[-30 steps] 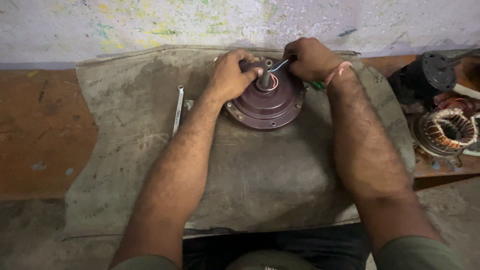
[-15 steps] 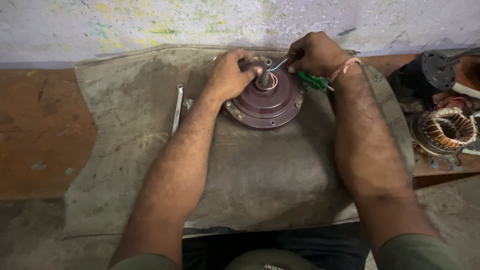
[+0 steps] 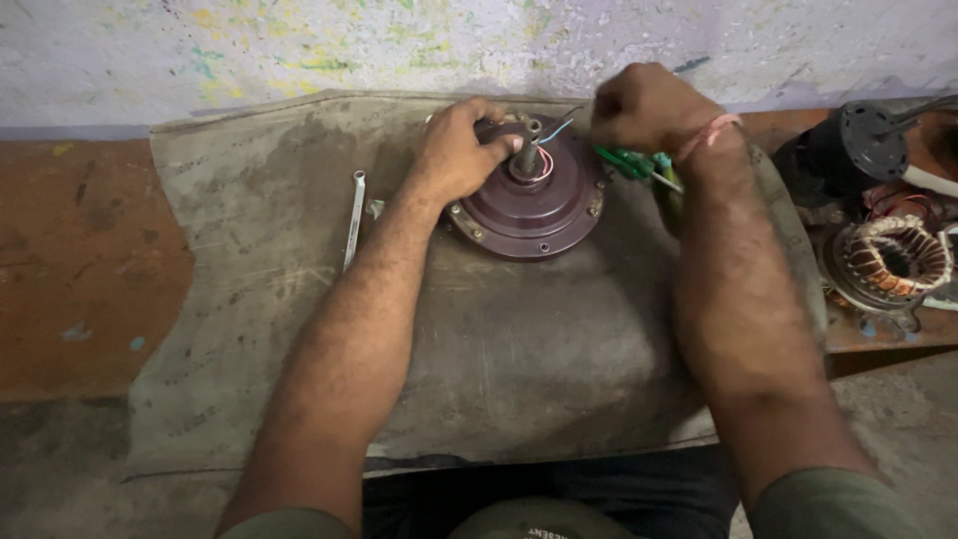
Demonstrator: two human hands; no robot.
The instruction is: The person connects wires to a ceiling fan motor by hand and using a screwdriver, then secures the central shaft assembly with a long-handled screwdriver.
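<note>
Head view, left hand (image 3: 461, 150) gripping motor housing (image 3: 534, 205), right hand (image 3: 644, 108) perhaps pinching wires (image 3: 551, 132), fingertips hidden.

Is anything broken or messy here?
Yes. Thin loose wires stick out beside the shaft of the round maroon motor. At the right edge, a bare copper winding lies taken apart among dark parts. The wall is paint-splattered.

The right hand (image 3: 649, 105) hid the green screwdriver's (image 3: 634, 165) handle end; the left hand (image 3: 464, 150) covered the motor housing's (image 3: 534, 205) far-left rim.
</note>
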